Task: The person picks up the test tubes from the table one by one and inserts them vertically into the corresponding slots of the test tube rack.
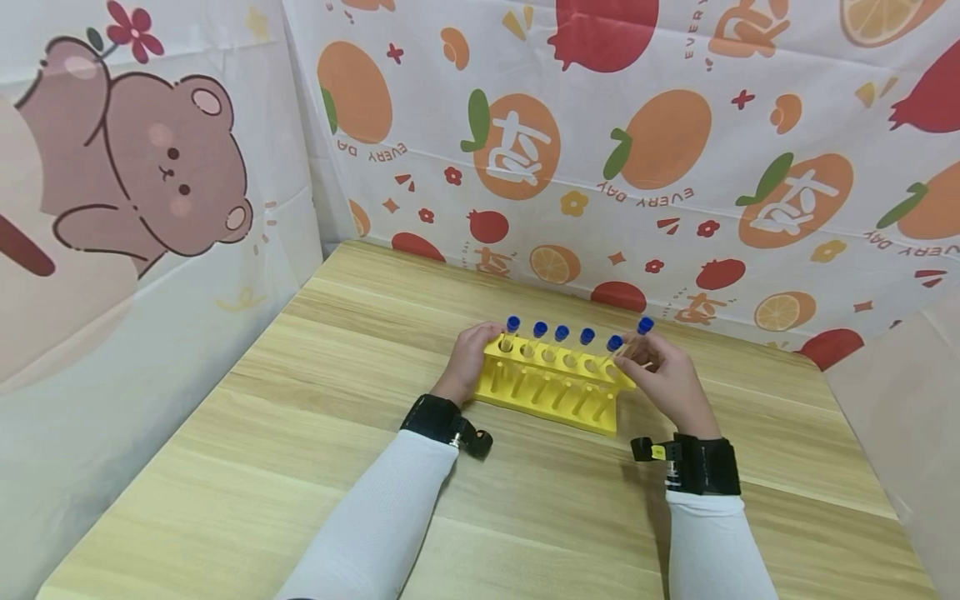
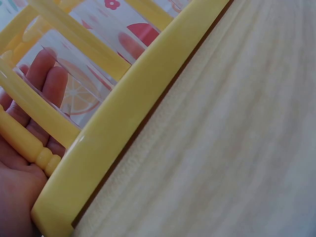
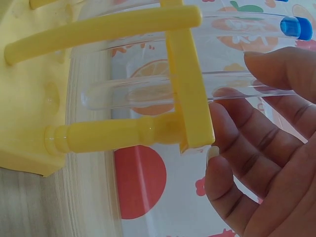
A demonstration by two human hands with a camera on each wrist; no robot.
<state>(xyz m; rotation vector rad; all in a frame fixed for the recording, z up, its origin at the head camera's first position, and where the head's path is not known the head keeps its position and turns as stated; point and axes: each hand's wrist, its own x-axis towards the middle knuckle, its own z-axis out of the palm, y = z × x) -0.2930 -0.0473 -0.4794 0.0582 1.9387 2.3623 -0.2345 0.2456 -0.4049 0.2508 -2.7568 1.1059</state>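
A yellow test tube rack [image 1: 546, 407] stands on the wooden table, with pegs along its front. My left hand [image 1: 467, 360] grips its left end; the left wrist view shows fingers [image 2: 54, 84] reaching behind the rack, the palm against the end post. At the other end, my right hand [image 1: 671, 377] pinches a clear test tube [image 3: 128, 94] between thumb and fingers. That tube passes through the top bar's end hole, its rounded bottom hanging above the base, its blue cap [image 1: 646, 324] higher than the others. Several more blue-capped tubes [image 1: 562, 333] stand in a row in the rack.
The pale wooden table [image 1: 315, 467] extends around the rack on all sides. A fruit-print cloth [image 1: 585, 225] hangs behind its back edge, and a bear-print cloth [image 1: 150, 167] hangs at the left. Black wrist cameras [image 1: 472, 437] are strapped on both wrists.
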